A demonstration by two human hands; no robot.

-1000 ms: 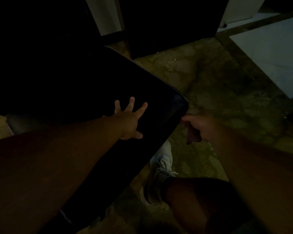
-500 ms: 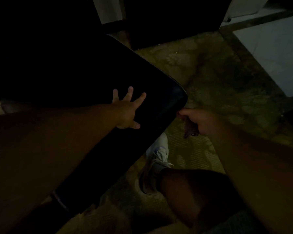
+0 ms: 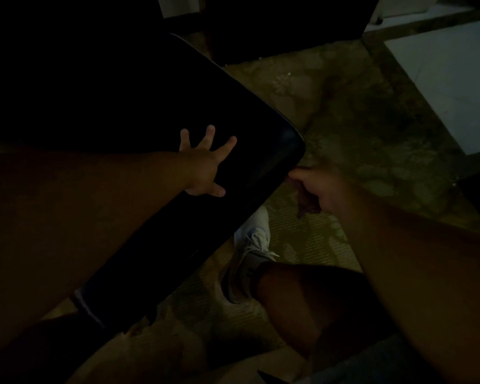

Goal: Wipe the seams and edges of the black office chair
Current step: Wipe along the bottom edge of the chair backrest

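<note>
Head view: left hand (image 3: pixel 203 169) spread flat on the black chair (image 3: pixel 139 112), right hand (image 3: pixel 316 187) pinching a dark cloth (image 3: pixel 305 202) (dim) at its edge.

Changes since the earlier pictures are small. The left hand (image 3: pixel 203 167), fingers spread flat on the black chair (image 3: pixel 117 112), has shifted slightly farther up the panel, away from the person. The right hand (image 3: pixel 320 187), pinching a dark cloth (image 3: pixel 305 202), has moved a little up along the chair's right-hand edge and now sits closer to the rounded corner. The view has drifted: the chair corner and the white shoe (image 3: pixel 251 245) appear higher in the picture than a second ago.
</note>
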